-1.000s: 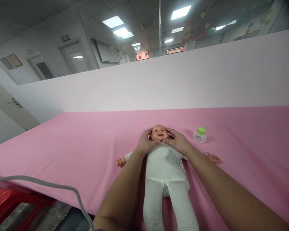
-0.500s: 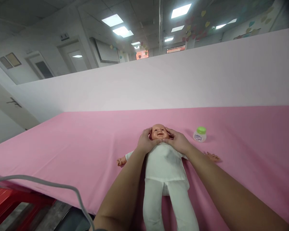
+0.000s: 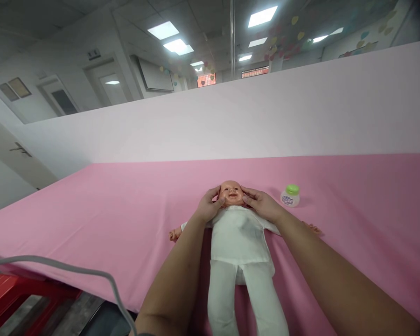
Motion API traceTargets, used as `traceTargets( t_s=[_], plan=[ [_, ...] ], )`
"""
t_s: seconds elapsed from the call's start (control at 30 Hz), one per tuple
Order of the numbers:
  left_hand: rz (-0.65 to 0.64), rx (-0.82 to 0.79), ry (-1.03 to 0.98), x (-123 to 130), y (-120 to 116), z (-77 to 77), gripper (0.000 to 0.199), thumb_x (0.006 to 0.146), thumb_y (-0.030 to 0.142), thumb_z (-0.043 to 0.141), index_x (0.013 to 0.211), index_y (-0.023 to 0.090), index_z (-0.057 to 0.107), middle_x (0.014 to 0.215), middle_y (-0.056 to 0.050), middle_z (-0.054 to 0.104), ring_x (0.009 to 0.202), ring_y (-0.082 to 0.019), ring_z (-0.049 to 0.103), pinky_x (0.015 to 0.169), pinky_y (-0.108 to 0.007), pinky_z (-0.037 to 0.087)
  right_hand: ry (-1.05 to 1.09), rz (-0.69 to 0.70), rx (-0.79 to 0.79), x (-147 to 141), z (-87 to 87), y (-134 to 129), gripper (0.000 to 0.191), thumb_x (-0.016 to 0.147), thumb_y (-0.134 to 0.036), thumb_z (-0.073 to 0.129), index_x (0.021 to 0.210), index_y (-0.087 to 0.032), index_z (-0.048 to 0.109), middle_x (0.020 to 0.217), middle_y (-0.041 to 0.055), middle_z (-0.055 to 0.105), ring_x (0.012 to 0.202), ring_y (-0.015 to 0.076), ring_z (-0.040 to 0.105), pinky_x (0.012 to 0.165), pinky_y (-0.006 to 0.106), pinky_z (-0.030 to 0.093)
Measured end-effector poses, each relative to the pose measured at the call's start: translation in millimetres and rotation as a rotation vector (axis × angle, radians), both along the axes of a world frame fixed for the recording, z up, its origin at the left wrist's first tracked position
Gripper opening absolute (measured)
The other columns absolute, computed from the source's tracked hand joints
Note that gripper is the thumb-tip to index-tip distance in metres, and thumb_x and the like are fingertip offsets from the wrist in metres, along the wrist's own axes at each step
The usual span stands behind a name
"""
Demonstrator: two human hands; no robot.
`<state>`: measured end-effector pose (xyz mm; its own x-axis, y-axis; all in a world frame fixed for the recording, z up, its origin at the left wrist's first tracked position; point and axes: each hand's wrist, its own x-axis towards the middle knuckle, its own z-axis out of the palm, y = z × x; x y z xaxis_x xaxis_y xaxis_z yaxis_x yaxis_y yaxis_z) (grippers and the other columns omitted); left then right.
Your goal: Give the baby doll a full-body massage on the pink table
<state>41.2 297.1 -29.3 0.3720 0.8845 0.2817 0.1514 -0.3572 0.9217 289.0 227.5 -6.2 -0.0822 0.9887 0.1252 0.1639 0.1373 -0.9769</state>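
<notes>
The doll lies face-up, its head between the left fingers and right fingers, equally near, cupped at its sides with thumbs apart, its long axis running from them toward the wearer.

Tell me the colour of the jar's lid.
The lid is bright green; it shows best in the head view.

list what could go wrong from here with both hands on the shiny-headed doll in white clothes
The bare left hand and bare right hand cup the head of the shiny-headed doll in white clothes; uneven pressure might twist it. The small, rounded, translucent jar with a green lid stands near the right hand; an outward swing could tip it.
</notes>
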Motion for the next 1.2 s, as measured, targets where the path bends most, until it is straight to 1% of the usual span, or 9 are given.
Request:
traceTargets(
  t_s=[0.13,0.33,0.4,0.53,0.63,0.73,0.83,1.0,1.2],
  plan=[
    [-0.011,-0.017,-0.026,1.4,-1.3,2.9,0.060,0.094,0.050,0.070,0.147,0.023,0.058,0.151,-0.013,0.059,0.140,-0.030,0.055,0.117,-0.047,0.045,-0.014,0.009,0.006,-0.7,3.9,-1.3,0.052,0.096,-0.053,0.067,0.143,-0.031,0.064,0.150,0.0026,0.063,0.140,0.0289,0.057,0.121,0.050,0.042],
    [-0.023,-0.006,-0.013,2.9,-8.5,11.3,0.061,0.094,0.054,0.070,0.146,0.024,0.060,0.149,-0.013,0.061,0.138,-0.032,0.056,0.113,-0.049,0.048,-0.012,0.013,0.021,-1.6,6.2,-2.1,0.054,0.095,-0.054,0.069,0.144,-0.031,0.064,0.150,0.0029,0.063,0.140,0.0302,0.056,0.121,0.052,0.043],
    [-0.023,0.001,0.019,2.4,-9.8,11.6,0.068,0.090,0.056,0.073,0.148,0.024,0.058,0.152,-0.014,0.058,0.140,-0.034,0.054,0.114,-0.050,0.047,-0.011,0.012,0.010,-2.4,7.7,-4.3,0.060,0.092,-0.054,0.073,0.147,-0.031,0.061,0.150,0.0044,0.062,0.139,0.0309,0.057,0.119,0.052,0.045],
    [0.026,-0.009,0.080,2.8,-9.6,7.1,0.098,0.074,0.055,0.090,0.156,0.023,0.047,0.157,-0.018,0.051,0.139,-0.038,0.053,0.115,-0.054,0.045,-0.027,0.012,0.025,-6.5,5.9,-6.0,0.078,0.084,-0.049,0.084,0.153,-0.031,0.053,0.150,0.0071,0.063,0.135,0.0316,0.061,0.112,0.051,0.051],
    [0.070,-0.011,0.116,5.6,-9.3,5.2,0.109,0.066,0.054,0.095,0.157,0.021,0.045,0.155,-0.021,0.050,0.136,-0.040,0.055,0.113,-0.056,0.046,-0.065,-0.050,0.064,-12.4,0.5,-2.7,0.082,0.078,-0.046,0.089,0.151,-0.029,0.055,0.143,0.0085,0.067,0.128,0.0310,0.066,0.109,0.050,0.053],
    [0.104,-0.018,0.125,8.4,-10.5,6.9,0.106,0.063,0.057,0.095,0.152,0.022,0.050,0.152,-0.020,0.053,0.134,-0.040,0.056,0.111,-0.056,0.048,-0.145,-0.142,0.081,-18.2,-3.6,0.7,0.084,0.073,-0.050,0.091,0.147,-0.027,0.058,0.136,0.0103,0.071,0.122,0.0312,0.069,0.107,0.050,0.054],
    [0.109,-0.034,0.118,10.1,-11.8,9.5,0.102,0.063,0.058,0.095,0.149,0.024,0.052,0.149,-0.019,0.056,0.132,-0.038,0.058,0.108,-0.054,0.050,-0.178,-0.169,0.084,-20.3,-5.3,2.3,0.084,0.072,-0.055,0.091,0.146,-0.028,0.058,0.134,0.0102,0.072,0.120,0.0309,0.070,0.105,0.049,0.055],
    [0.121,-0.038,0.129,10.8,-10.8,9.7,0.102,0.062,0.057,0.096,0.149,0.024,0.052,0.148,-0.018,0.057,0.129,-0.037,0.060,0.110,-0.054,0.049,-0.175,-0.153,0.099,-16.0,-9.2,5.5,0.079,0.076,-0.052,0.088,0.146,-0.029,0.058,0.132,0.0087,0.073,0.119,0.0299,0.071,0.106,0.049,0.055],
    [0.055,-0.036,0.089,5.2,-7.6,8.0,0.093,0.072,0.050,0.091,0.152,0.025,0.051,0.152,-0.017,0.054,0.133,-0.035,0.058,0.110,-0.051,0.050,-0.117,-0.085,0.062,-7.1,-10.0,7.8,0.070,0.086,-0.049,0.080,0.149,-0.030,0.057,0.140,0.0067,0.069,0.127,0.0292,0.067,0.112,0.050,0.051]
  ],
)
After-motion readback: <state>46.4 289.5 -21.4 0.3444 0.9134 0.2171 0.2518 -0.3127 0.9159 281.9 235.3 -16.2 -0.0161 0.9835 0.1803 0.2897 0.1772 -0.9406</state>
